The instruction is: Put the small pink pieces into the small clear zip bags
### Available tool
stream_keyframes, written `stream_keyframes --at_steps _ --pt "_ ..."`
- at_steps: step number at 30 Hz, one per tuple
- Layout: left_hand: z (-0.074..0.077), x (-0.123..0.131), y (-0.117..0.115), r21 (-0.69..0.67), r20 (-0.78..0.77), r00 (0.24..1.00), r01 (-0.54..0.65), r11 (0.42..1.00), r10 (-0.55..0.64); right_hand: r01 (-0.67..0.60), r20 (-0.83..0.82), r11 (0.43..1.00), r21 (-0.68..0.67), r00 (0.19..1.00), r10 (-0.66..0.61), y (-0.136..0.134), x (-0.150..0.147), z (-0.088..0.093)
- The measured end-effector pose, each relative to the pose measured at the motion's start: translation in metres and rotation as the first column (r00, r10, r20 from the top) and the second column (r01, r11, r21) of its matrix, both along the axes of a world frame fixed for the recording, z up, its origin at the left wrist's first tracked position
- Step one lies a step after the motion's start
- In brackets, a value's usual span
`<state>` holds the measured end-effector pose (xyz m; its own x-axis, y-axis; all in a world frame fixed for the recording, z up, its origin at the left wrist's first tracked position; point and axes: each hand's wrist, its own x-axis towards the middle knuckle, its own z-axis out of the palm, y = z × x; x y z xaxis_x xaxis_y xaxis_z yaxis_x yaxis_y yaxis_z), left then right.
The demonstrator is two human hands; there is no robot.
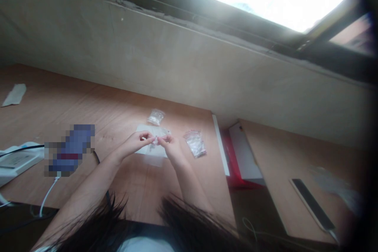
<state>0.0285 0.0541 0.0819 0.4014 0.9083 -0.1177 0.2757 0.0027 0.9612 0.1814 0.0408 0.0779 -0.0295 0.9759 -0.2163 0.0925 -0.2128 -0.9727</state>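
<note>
Both hands are held low over the worktop, near its far edge and toward its right end. The left hand (134,144) and the right hand (170,150) meet at the fingertips, each in a narrow pinch on a small clear plastic piece (154,140). The piece is too small to identify further.

Directly beneath the hands lies a flat white rectangular sheet (144,130). Just beyond it, toward the far edge, lies a small clear zip bag (156,117) holding pale contents. A second clear zip bag with a red seal strip (195,144) lies just beside the right hand.

The light wooden worktop (118,106) carries further items toward its left edge: a pixelated, unidentifiable object (69,150), a white power strip (17,161) with a black cable (25,149) and a white cable (49,197), and a grey paper scrap (14,95) near the far left corner. A dark band (96,156) circles the left wrist.

Past the right edge stand a red-and-white box (242,157) and a wooden board bearing a long black strip (310,204).
</note>
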Motion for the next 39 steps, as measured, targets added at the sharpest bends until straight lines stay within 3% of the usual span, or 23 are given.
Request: stream_keyframes --at_steps 5,12,17,22,24,28,33,39 --pt "0.001 -0.007 0.003 0.041 -0.053 0.995 -0.078 0.996 0.080 -0.007 0.000 1.000 -0.015 1.000 0.007 0.001 0.002 0.002" --pt "0.008 -0.008 0.001 -0.070 -0.028 0.999 -0.044 0.997 0.042 -0.001 -0.081 0.998 -0.063 0.997 -0.004 0.003 0.011 -0.012" --pt "0.000 0.003 0.000 -0.077 0.015 0.999 0.039 0.996 -0.038 0.032 -0.085 1.000 -0.002 0.996 -0.032 0.003 0.004 -0.015" --pt "-0.006 0.008 0.000 -0.089 0.015 0.999 -0.031 0.996 0.032 -0.089 -0.209 0.995 -0.045 0.975 0.078 0.000 0.004 -0.011" --pt "-0.007 0.007 0.000 -0.076 0.014 0.999 -0.034 0.996 0.035 -0.079 -0.236 0.995 -0.068 0.970 0.061 -0.001 0.006 -0.012" --pt "-0.012 0.002 0.001 -0.052 0.034 0.999 -0.027 0.998 0.029 0.003 -0.200 0.999 -0.054 0.980 -0.013 0.001 0.007 -0.016" --pt "-0.015 -0.005 0.003 -0.042 0.024 1.000 0.003 0.999 -0.002 0.015 -0.161 0.998 -0.068 0.987 -0.026 0.001 0.004 -0.020" --pt "-0.012 -0.009 0.000 -0.008 0.002 1.000 0.009 1.000 -0.009 0.030 -0.133 0.999 -0.045 0.990 -0.036 -0.001 0.008 -0.009"
